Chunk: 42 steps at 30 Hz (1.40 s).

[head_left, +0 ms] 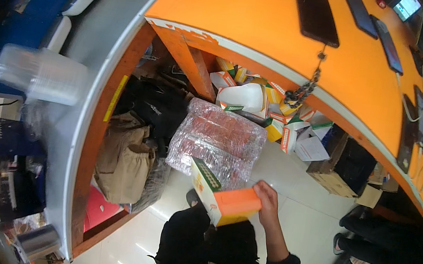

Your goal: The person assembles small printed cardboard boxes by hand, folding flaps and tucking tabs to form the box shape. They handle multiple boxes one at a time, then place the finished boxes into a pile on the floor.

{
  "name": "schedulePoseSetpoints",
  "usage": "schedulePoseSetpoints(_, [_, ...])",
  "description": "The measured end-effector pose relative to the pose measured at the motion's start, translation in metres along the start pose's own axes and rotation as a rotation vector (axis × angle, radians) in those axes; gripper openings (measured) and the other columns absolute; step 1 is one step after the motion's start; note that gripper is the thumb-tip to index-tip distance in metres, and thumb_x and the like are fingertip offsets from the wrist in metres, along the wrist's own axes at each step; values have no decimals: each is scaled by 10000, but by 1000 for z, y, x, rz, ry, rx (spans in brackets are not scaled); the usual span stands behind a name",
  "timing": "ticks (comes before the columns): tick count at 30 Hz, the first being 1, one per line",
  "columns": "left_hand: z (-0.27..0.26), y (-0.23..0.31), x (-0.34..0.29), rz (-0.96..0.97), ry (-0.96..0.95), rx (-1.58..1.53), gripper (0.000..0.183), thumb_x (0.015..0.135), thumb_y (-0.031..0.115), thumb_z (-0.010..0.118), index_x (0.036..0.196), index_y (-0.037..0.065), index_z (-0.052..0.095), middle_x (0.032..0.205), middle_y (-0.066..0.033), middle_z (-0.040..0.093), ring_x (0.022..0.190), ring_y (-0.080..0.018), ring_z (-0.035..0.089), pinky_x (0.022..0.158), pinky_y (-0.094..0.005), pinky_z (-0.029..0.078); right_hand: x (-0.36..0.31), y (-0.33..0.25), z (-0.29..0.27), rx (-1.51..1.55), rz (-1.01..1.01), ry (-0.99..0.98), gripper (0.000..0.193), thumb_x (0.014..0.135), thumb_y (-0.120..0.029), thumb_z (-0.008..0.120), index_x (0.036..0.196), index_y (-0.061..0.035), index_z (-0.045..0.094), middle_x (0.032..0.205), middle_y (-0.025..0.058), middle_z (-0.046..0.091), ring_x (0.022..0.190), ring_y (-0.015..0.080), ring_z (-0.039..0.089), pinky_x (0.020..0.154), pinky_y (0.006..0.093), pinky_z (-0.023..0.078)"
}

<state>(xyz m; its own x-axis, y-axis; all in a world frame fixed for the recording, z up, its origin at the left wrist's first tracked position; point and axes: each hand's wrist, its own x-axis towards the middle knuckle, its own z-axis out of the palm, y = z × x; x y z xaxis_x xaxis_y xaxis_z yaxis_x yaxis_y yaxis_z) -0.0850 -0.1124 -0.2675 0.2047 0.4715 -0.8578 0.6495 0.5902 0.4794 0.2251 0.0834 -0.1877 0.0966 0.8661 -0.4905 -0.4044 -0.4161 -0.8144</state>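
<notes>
My right hand [266, 202] grips one end of a small cardboard box [236, 206] with orange, yellow, white and green faces. The box tilts in the air above my dark-clothed legs. Just beyond it on the floor lies a bundle wrapped in clear plastic film [218, 141], with reddish contents showing through. The box overlaps the near edge of this bundle in the picture. My left hand does not show.
Small opened cartons [279, 114] are heaped under the orange table [229, 5]. Several phones [316, 14] lie on top, and a chain [310, 86] hangs off its edge. Brown cloth [123, 160] sits on the left shelf. Another person's dark-clothed legs [378, 236] are at right.
</notes>
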Motion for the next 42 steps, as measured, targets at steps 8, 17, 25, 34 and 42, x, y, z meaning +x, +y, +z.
schedulePoseSetpoints(8, [-103, 114, 249, 873, 992, 5, 522, 806, 176, 581, 1285, 57, 411, 1311, -195, 376, 1232, -377, 325, 1033, -462, 221, 190, 149, -4, 0, -385, 255, 272, 931, -279, 466, 1057, -39, 489, 916, 48, 528, 837, 119, 492, 786, 271, 395])
schedulePoseSetpoints(17, [-130, 132, 332, 746, 858, 569, 736, 761, 311, 587, 1397, 96, 287, 1466, -243, 131, 1362, -406, 105, 1034, -623, 38, 221, 228, -43, -304, -783, 254, 436, 888, -360, 428, 1005, 47, 531, 943, 144, 559, 914, 235, 531, 828, 342, 406])
schedulePoseSetpoints(25, [-134, 140, 322, 787, 815, 469, 734, 735, 214, 628, 1384, 90, 308, 1460, -259, 121, 1360, -415, 106, 1039, -617, 33, 214, 207, -28, -437, -762, 248, 443, 879, -371, 425, 941, 46, 559, 883, 154, 577, 835, 247, 555, 765, 345, 427])
schedulePoseSetpoints(34, [-121, 126, 325, 1001, 909, 525, 653, 727, 114, 630, 1340, 170, 409, 1481, -154, 185, 1359, -383, 155, 1056, -598, 101, 215, 211, -34, -468, -819, 207, 286, 881, -206, 452, 933, 40, 588, 854, 118, 588, 813, 209, 559, 760, 311, 424])
schedulePoseSetpoints(42, [-117, 115, 303, 1354, 916, 696, 633, 720, -17, 566, 1313, 173, 454, 1416, -23, 374, 1324, -251, 310, 1054, -485, 221, 193, 214, -39, -327, -660, -33, 235, 903, -192, 501, 971, 13, 594, 879, 69, 595, 893, 135, 539, 805, 273, 419])
